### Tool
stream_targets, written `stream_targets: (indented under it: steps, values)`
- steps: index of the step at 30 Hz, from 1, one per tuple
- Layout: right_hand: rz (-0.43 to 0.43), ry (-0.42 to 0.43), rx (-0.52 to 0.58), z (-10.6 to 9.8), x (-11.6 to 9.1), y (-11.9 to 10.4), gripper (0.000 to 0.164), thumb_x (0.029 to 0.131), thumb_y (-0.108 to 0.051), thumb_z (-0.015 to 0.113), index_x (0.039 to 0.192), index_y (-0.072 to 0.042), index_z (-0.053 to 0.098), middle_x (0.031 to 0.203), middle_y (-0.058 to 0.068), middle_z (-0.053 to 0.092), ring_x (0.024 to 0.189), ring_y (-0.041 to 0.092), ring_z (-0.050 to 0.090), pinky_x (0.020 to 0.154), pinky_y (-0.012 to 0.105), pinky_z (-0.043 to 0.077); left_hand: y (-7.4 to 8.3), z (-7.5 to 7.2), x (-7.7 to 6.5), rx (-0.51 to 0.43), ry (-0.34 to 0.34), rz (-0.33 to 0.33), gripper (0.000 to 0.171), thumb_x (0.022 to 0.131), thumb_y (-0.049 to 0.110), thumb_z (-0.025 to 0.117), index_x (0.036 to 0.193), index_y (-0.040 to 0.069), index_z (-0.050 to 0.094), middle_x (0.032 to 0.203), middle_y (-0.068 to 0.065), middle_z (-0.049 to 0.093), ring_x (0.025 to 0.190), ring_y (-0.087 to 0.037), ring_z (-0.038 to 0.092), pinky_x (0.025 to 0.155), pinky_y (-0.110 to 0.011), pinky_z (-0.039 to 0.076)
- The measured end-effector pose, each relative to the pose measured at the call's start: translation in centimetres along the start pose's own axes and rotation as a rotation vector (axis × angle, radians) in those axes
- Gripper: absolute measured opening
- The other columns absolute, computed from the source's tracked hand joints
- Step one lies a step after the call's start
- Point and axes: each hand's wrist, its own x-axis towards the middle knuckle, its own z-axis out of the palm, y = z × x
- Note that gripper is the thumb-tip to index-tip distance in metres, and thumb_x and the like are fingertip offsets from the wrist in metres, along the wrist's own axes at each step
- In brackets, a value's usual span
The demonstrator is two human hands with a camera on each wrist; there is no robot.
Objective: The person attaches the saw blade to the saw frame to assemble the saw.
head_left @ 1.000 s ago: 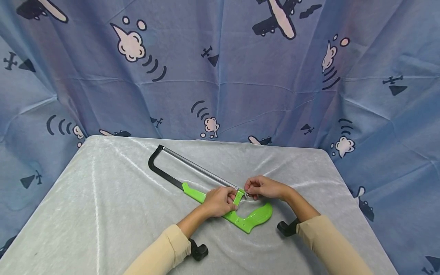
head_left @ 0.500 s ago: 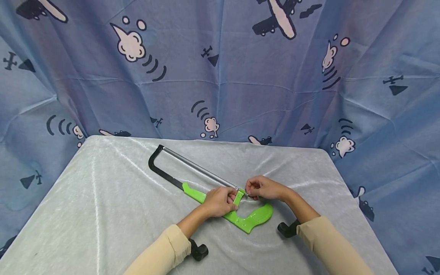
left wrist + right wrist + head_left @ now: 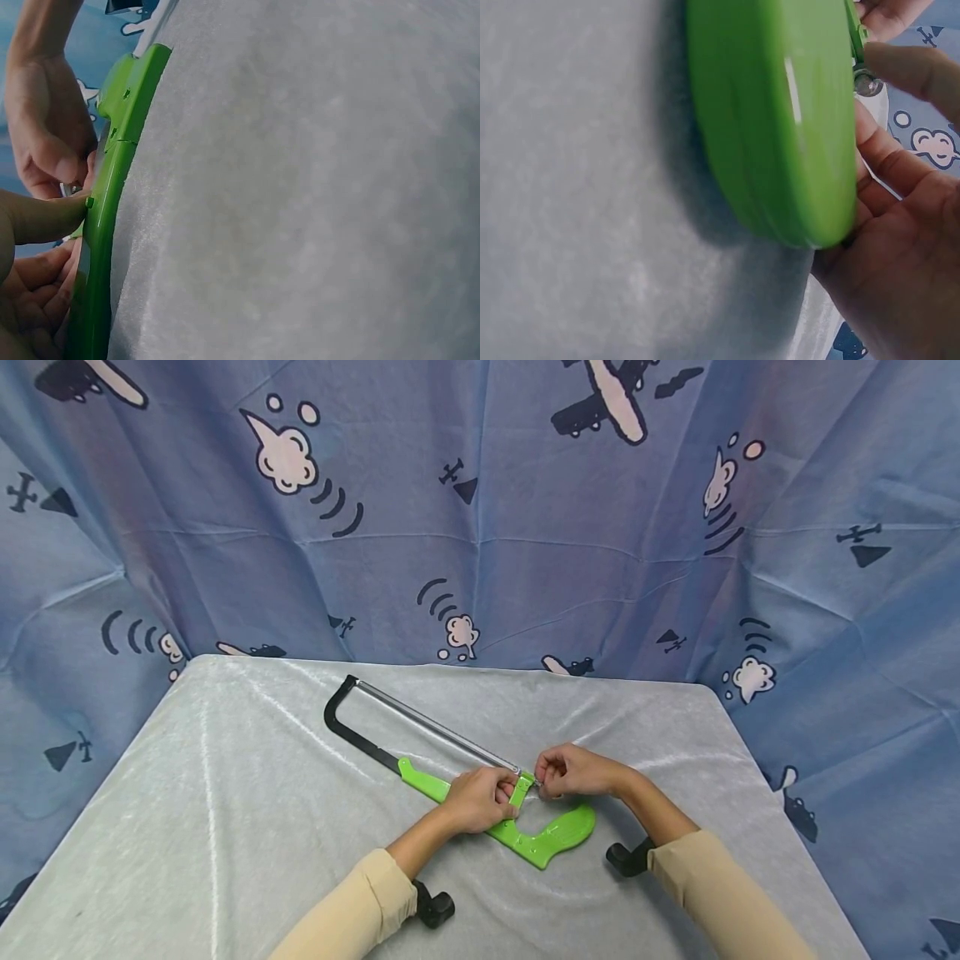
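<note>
Together, left hand [image 3: 477, 800] and right hand [image 3: 573, 770] at the green hacksaw [image 3: 426, 782].

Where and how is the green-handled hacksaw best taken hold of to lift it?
Probably by the green handle, from the person's near right: its rounded bulge suits a palm, and it lies uncovered at the right end of the hacksaw.
</note>
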Motion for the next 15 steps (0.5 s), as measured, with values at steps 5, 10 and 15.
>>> stream_targets:
  steps: [5, 10, 15]
  values:
    - [0.027, 0.009, -0.002, 0.1, 0.09, -0.09, 0.011, 0.084, -0.007, 0.067, 0.09, 0.001, 0.062, 0.071, 0.0, 0.056, 0.063, 0.012, 0.05, 0.059, 0.025, 0.043, -0.03, -0.03, 0.0, 0.004, 0.0, 0.0, 0.03, 0.08, 0.017, 0.082, 0.106, 0.012, 0.069, 0.08, 0.013, 0.061, 0.074, 0.0, 0.057, 0.074, -0.025, 0.043]
    - [0.038, 0.009, 0.009, 0.14, 0.02, -0.19, 0.009, 0.085, -0.007, 0.063, 0.089, 0.001, 0.063, 0.072, 0.0, 0.056, 0.064, 0.013, 0.049, 0.06, 0.026, 0.042, 0.0, -0.03, -0.01, 0.008, 0.002, 0.0, 0.031, 0.08, 0.018, 0.082, 0.107, 0.012, 0.069, 0.08, 0.014, 0.06, 0.073, 0.002, 0.056, 0.073, -0.024, 0.043]
    - [0.06, -0.005, -0.004, -0.04, -0.08, -0.19, 0.014, 0.092, -0.009, 0.057, 0.092, 0.003, 0.065, 0.073, 0.002, 0.055, 0.065, 0.014, 0.048, 0.06, 0.027, 0.04, 0.04, -0.08, -0.06, 0.005, -0.004, -0.001, 0.031, 0.081, 0.018, 0.082, 0.109, 0.012, 0.069, 0.081, 0.014, 0.06, 0.073, 0.002, 0.056, 0.074, -0.024, 0.043]
